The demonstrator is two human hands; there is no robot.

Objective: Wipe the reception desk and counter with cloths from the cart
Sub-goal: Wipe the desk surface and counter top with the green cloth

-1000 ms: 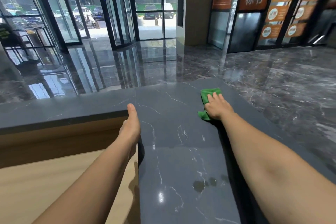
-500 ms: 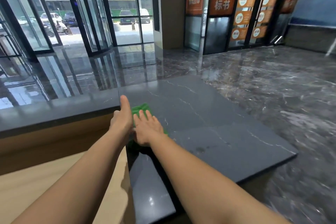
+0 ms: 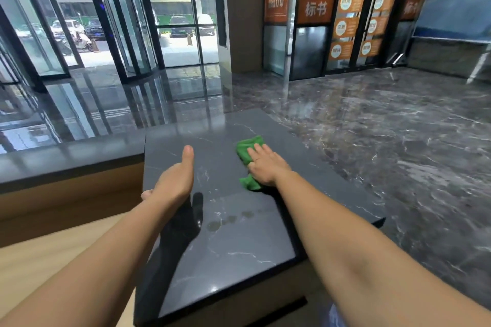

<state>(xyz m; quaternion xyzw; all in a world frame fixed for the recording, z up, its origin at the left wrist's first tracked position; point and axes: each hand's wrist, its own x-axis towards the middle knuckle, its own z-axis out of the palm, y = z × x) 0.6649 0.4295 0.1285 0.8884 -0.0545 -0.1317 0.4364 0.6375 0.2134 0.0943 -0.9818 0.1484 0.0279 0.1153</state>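
— Grip on the right hand [image 3: 265, 167], how does it stand?
— No real grip: fingers straight, palm flat, pressing the cloth [image 3: 248, 145] down, I'd say so it drags across the stone instead of bunching.
— And where is the cloth?
— Under that palm, showing ahead of the fingertips and beside the heel, on the desk [image 3: 239, 247] toward its far end.
— Left hand [image 3: 174, 180]?
— At the desk's left edge, thumb straight, likely bracing. Its fingers are mostly hidden, so I cannot tell its grip. Damp spots [image 3: 228, 219] lie nearer, probably next.

Counter [image 3: 239, 247] open nearside — green cloth [image 3: 248, 148] lies farther right.
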